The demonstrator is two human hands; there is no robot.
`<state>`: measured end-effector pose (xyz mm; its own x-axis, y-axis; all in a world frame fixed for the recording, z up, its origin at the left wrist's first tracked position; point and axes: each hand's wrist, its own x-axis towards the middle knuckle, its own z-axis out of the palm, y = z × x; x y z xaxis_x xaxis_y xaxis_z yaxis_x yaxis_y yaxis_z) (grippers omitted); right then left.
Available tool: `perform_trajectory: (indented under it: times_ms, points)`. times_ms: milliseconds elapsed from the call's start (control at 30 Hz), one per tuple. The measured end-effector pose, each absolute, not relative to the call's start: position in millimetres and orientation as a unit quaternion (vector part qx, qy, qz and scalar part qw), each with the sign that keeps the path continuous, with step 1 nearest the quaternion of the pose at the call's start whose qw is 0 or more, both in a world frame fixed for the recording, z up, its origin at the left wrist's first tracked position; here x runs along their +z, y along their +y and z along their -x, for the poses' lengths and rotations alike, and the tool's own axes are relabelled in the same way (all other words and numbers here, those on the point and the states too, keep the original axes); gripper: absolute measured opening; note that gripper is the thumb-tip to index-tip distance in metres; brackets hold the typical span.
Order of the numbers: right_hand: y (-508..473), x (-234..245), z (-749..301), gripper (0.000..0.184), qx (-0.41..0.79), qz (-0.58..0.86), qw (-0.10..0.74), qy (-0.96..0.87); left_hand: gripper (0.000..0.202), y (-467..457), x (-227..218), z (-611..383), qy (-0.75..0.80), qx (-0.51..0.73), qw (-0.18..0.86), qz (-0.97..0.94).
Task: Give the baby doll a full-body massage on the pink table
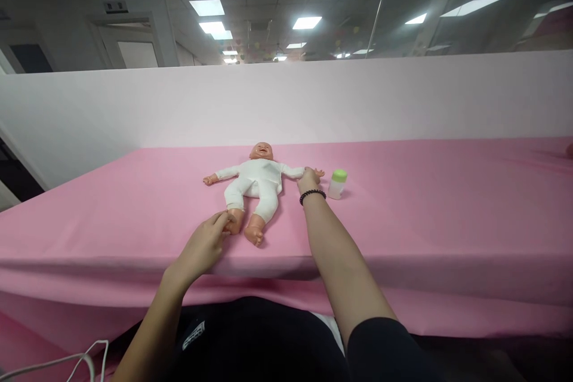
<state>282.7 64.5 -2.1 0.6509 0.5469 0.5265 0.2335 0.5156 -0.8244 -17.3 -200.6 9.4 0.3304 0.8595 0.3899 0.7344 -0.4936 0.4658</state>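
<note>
Your left grip (pixel 201 245) touches the doll's (pixel 255 182) foot, your right grip (pixel 308 180) rests on its arm near the bottle (pixel 337 185); open or closed, I cannot tell.

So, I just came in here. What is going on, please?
A person is touching a baby doll in a white suit, lying on its back on a pink-covered table. The left hand's fingers are at the doll's foot. The right hand, with a beaded bracelet, is on the doll's arm. A green-capped bottle stands nearby.
</note>
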Motion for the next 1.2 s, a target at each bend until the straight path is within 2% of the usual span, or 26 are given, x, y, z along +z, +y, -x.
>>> perform_trajectory:
  times_ms: [367, 500, 700, 833, 967, 1100, 1200]
  points:
    - [56.9, 21.5, -250.2, 0.033, 0.116, 0.48, 0.739, -0.458, 0.032, -169.0, 27.1, 8.4, 0.431, 0.389, 0.064, -0.812]
    - [45.9, 18.6, -232.4, 0.03, 0.07, 0.456, 0.647, -0.607, 0.04, -136.5, 40.8, -4.3, 0.43, 0.388, 0.046, -0.814]
    - [42.3, 12.8, -232.6, 0.043, -0.034, 0.46, 0.502, -0.731, 0.042, -103.8, 53.2, -17.0, 0.439, 0.35, 0.019, -0.827]
    - [41.2, 13.2, -234.9, 0.05, -0.052, 0.439, 0.456, -0.773, 0.039, -97.6, 51.5, -21.4, 0.456, 0.332, 0.019, -0.825]
    - [41.9, 13.3, -234.5, 0.045, -0.024, 0.448, 0.489, -0.748, 0.042, -102.5, 48.2, -20.1, 0.462, 0.342, 0.027, -0.818]
    - [43.4, 16.2, -234.9, 0.032, 0.076, 0.438, 0.63, -0.637, 0.043, -125.7, 46.1, -12.2, 0.457, 0.376, 0.068, -0.803]
    - [46.1, 21.6, -239.8, 0.032, 0.152, 0.44, 0.721, -0.513, 0.043, -150.6, 43.2, -2.0, 0.466, 0.369, 0.111, -0.796]
